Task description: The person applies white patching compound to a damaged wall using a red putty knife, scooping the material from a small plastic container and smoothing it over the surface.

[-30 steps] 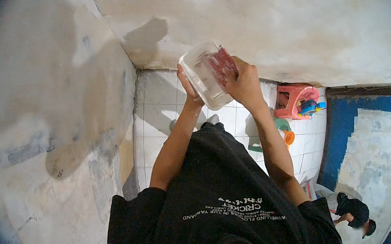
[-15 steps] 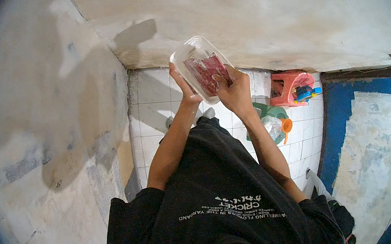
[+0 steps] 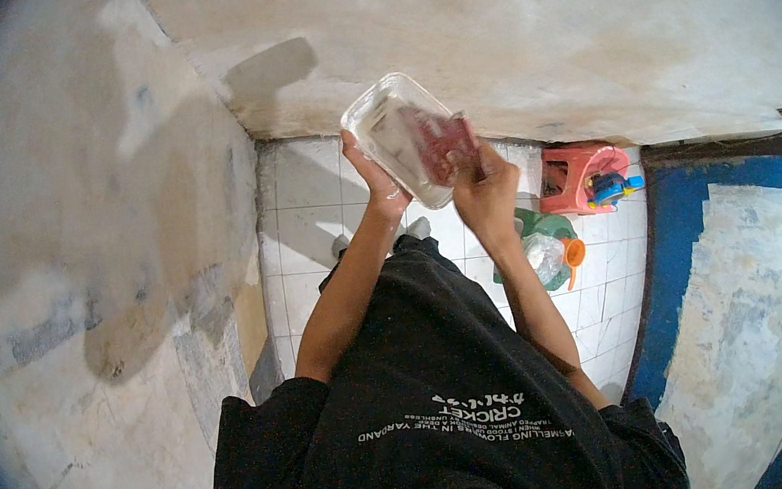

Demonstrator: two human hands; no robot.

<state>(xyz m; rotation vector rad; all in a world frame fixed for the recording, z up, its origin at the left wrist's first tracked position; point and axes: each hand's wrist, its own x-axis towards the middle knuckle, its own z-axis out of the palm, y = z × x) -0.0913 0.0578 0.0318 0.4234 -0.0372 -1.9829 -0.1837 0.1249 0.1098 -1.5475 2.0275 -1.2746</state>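
My left hand (image 3: 380, 183) grips a pale, see-through rectangular plastic tub (image 3: 387, 136) by its left side and underside. Whitish paste smears the tub's inside. In my right hand (image 3: 487, 192) is a flat, dark red putty spreader (image 3: 443, 144), streaked with white and pinched near its lower end. The spreader lies over the right part of the tub and reaches past its right rim; motion blurs it a little. Whether its edge touches the tub cannot be made out.
Patchy plastered walls (image 3: 479, 19) meet in a corner ahead. On the white tiled floor (image 3: 308, 232) to the right stand a red plastic stool (image 3: 565, 158) with a blue and yellow item (image 3: 613, 188), a green bag-like thing (image 3: 532, 223) and an orange dipper (image 3: 573, 253). A blue, partly whitened panel (image 3: 703, 299) lies farther right.
My right hand has drawn the spreader rightward across the tub, and its fingers have turned. The tub has hardly shifted. A person's leg and dark shape at lower right are gone from view.
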